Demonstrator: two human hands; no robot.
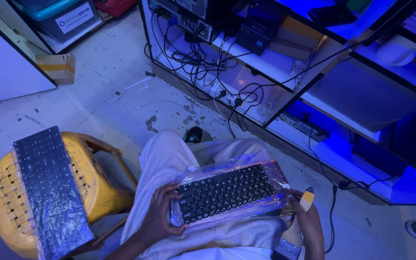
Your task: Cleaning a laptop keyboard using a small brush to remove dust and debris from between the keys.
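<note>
1. Blue-lit shelving (314, 103) and tangled cables (203, 62) face you.
2. Your left hand (157, 219) clasps the plastic-wrapped black keyboard (227, 191) on your lap.
3. Your right hand (304, 214) pinches a small yellow piece (307, 200) at its end.
4. Another wrapped keyboard (49, 192) lies on the yellow stool (6, 202).

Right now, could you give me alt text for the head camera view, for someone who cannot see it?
A seated person's left hand and right hand hold a black keyboard in clear plastic wrap on their lap. A second wrapped keyboard lies on a yellow stool beside them; tangled cables hang from blue-lit shelves ahead.

Wrapped keyboard (51, 192) on yellow stool (97, 188); tangled cables (203, 62), perhaps plugged.
</note>
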